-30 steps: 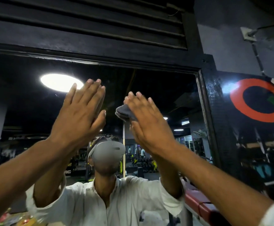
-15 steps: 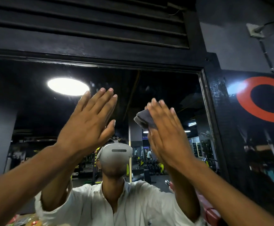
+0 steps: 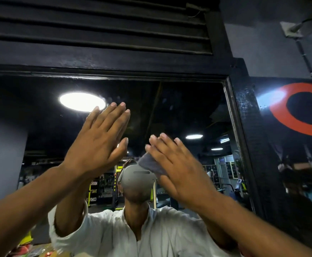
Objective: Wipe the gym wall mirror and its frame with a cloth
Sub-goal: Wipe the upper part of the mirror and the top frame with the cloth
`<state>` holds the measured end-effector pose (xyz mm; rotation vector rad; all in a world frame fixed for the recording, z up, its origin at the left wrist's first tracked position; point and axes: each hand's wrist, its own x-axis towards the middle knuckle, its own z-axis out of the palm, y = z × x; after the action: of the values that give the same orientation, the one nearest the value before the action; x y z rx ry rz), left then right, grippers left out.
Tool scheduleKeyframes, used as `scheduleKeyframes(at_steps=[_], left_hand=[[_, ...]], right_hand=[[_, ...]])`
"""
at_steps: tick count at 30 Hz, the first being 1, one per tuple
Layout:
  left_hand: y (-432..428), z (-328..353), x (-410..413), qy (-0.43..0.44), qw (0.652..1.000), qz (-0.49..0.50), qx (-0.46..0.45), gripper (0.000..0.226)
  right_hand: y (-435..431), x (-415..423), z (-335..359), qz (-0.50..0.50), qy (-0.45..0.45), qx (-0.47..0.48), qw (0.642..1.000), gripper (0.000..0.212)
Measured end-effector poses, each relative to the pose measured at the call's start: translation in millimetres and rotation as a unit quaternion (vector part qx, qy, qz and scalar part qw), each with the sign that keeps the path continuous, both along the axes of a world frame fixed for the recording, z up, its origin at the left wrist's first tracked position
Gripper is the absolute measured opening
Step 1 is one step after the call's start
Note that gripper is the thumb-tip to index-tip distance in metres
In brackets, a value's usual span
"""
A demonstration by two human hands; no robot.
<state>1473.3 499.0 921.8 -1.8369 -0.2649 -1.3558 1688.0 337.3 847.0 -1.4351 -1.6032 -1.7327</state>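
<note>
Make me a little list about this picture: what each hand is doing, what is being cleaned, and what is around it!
left hand: flat and open on the glass, holding nothing
right hand: pressing a grey cloth against the glass
mirror: dark, reflects round ceiling lights
frame: black, top and right edges show
slatted vent: above the frame
red ring logo: on the wall to the right

I'm in a gym — the black-framed wall mirror (image 3: pixel 179 108) reflects yellow racks (image 3: pixel 116 184), lockers (image 3: pixel 225 169) and round ceiling lights (image 3: pixel 82 102).
</note>
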Motion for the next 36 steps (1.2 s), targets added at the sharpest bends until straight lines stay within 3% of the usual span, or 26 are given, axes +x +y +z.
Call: scheduleKeyframes(at_steps=[2, 6, 8, 11, 15, 18, 20, 22, 29, 32, 36], left_hand=[[-1, 1, 0, -0.002, 1.0, -0.006, 0.003, 0.072], [-5, -1, -1, -0.005, 1.0, -0.005, 0.01, 0.072], [-11, -1, 2, -0.027, 1.0, 0.001, 0.0, 0.072], [-32, -2, 19, -0.056, 0.998, 0.007, -0.016, 0.07], [-54, -4, 48, -0.013, 1.0, 0.021, 0.006, 0.073], [-60, -8, 70, 0.016, 1.0, 0.013, 0.017, 0.073], [-60, -14, 79, 0.014, 1.0, 0.008, 0.015, 0.073], [-60, -18, 84, 0.004, 1.0, 0.005, 0.011, 0.073], [-62, -23, 85, 0.003, 1.0, -0.007, -0.008, 0.073], [-62, -23, 84, -0.001, 1.0, -0.005, -0.006, 0.073], [-63, -25, 84, -0.001, 1.0, -0.021, -0.019, 0.071]], right_hand=[[-13, 20, 24, -0.013, 0.006, 0.003, 1.0, 0.075], [-26, 31, 98, 0.046, 0.187, 0.125, 0.973, 0.072], [-15, 21, 95, 0.056, 0.227, 0.142, 0.962, 0.076], [1, 0, 36, 0.036, 0.152, 0.089, 0.984, 0.077], [-17, 24, -8, 0.021, 0.023, 0.013, 0.999, 0.08], [-43, 59, 40, 0.01, 0.117, 0.077, 0.99, 0.083], [-53, 71, 80, 0.048, 0.226, 0.147, 0.962, 0.071], [-51, 70, 89, 0.069, 0.267, 0.176, 0.945, 0.07], [-44, 54, -90, 0.043, 0.104, 0.051, 0.992, 0.082], [-57, 79, -57, 0.042, 0.089, 0.035, 0.995, 0.085], [-59, 80, 4, 0.079, 0.229, 0.128, 0.962, 0.081]])
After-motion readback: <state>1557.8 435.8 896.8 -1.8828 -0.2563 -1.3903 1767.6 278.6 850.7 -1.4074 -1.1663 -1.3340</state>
